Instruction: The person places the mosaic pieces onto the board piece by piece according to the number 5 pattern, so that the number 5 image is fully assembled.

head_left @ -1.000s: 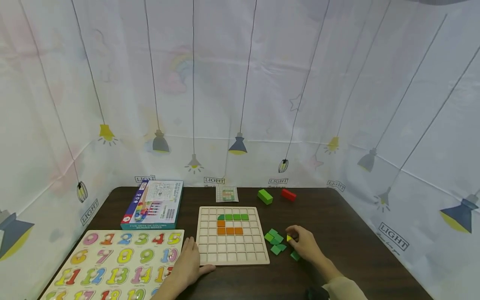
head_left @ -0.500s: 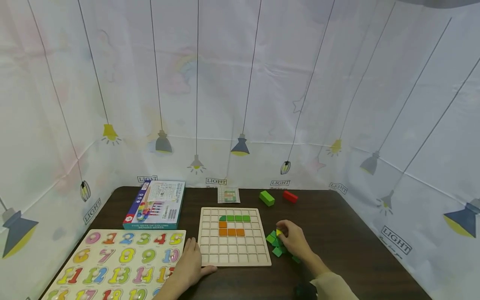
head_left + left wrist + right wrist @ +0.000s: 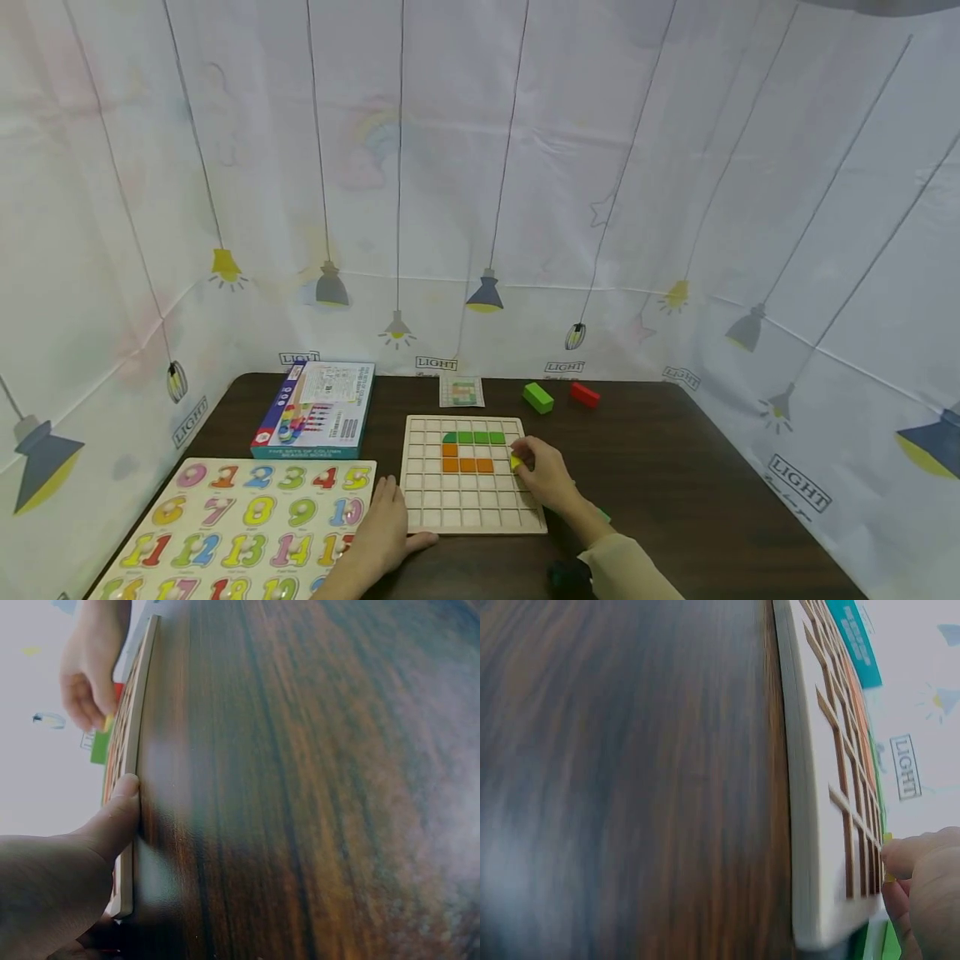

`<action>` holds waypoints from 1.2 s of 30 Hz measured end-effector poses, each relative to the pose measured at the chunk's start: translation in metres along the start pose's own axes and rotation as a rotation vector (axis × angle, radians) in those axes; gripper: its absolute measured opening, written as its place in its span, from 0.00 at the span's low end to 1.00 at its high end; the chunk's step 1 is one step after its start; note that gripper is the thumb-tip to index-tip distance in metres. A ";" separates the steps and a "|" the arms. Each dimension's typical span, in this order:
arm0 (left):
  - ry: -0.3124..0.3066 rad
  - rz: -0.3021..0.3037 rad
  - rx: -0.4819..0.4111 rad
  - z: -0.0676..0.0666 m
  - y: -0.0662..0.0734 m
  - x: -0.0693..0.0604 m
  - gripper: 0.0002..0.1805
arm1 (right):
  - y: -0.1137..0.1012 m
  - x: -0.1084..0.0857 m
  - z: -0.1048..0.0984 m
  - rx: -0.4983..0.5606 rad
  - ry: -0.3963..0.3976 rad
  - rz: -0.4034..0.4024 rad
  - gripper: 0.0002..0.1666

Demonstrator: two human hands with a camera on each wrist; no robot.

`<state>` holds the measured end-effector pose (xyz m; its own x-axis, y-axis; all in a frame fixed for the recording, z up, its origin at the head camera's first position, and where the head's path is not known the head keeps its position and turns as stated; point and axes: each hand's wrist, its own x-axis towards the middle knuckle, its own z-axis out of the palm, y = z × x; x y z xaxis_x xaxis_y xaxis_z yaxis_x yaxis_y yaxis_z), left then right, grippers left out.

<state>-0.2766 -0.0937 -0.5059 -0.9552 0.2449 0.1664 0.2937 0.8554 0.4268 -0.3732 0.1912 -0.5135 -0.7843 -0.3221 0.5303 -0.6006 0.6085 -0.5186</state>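
Observation:
A wooden grid board [image 3: 472, 500] lies at the middle of the table, with green pieces [image 3: 481, 437] in one row and orange pieces [image 3: 467, 465] below them. My right hand [image 3: 549, 477] pinches a small yellow block [image 3: 515, 462] over the board's right side; in the right wrist view the yellow block [image 3: 888, 838] shows between thumb and finger. My left hand [image 3: 384, 525] rests against the board's left front corner, its fingers extended. In the left wrist view, the left thumb [image 3: 120, 814] lies on the board's near edge. Green blocks [image 3: 604, 515] are mostly hidden behind the right arm.
A number puzzle board [image 3: 247, 517] lies at the left, with a boxed set [image 3: 315, 408] behind it. Near the back edge are a small pattern card [image 3: 461, 392], a light green block [image 3: 538, 397] and a red block [image 3: 585, 395]. A printed curtain surrounds the table.
My right hand has moved left from beside the green blocks to the grid board, carrying the yellow block. The left hand keeps its place at the board's corner. The head view has shifted slightly.

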 end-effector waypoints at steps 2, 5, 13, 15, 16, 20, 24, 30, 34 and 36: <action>0.000 0.003 -0.004 0.000 0.001 0.000 0.55 | -0.003 0.002 0.004 0.022 -0.015 0.027 0.18; 0.003 0.005 -0.006 0.000 0.001 0.000 0.55 | -0.006 0.003 0.008 0.030 -0.034 0.059 0.18; 0.037 0.037 0.002 -0.001 0.002 -0.003 0.54 | -0.010 0.006 0.013 0.026 -0.065 0.061 0.17; 0.040 0.038 -0.001 -0.001 0.002 -0.003 0.54 | -0.010 0.006 0.013 0.028 -0.073 0.051 0.17; 0.040 0.036 -0.006 0.000 0.002 -0.003 0.54 | -0.010 0.007 0.013 0.027 -0.078 0.049 0.17; 0.036 0.027 -0.025 0.000 0.001 -0.003 0.54 | -0.009 0.007 0.014 0.017 -0.092 0.045 0.18; 0.042 0.029 -0.025 0.000 0.000 -0.003 0.54 | -0.007 0.007 0.016 0.010 -0.092 0.060 0.18; 0.045 0.029 -0.018 0.001 -0.001 -0.003 0.54 | -0.008 0.006 0.017 -0.015 -0.092 0.054 0.18; 0.050 0.030 -0.012 0.003 -0.001 -0.004 0.54 | -0.007 0.005 0.014 -0.010 -0.051 0.019 0.17; 0.050 0.032 -0.010 0.003 0.000 -0.003 0.54 | -0.005 0.004 0.010 -0.014 -0.028 0.020 0.17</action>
<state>-0.2738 -0.0936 -0.5090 -0.9423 0.2487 0.2240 0.3245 0.8429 0.4292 -0.3749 0.1798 -0.5154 -0.8003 -0.3299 0.5007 -0.5827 0.6249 -0.5196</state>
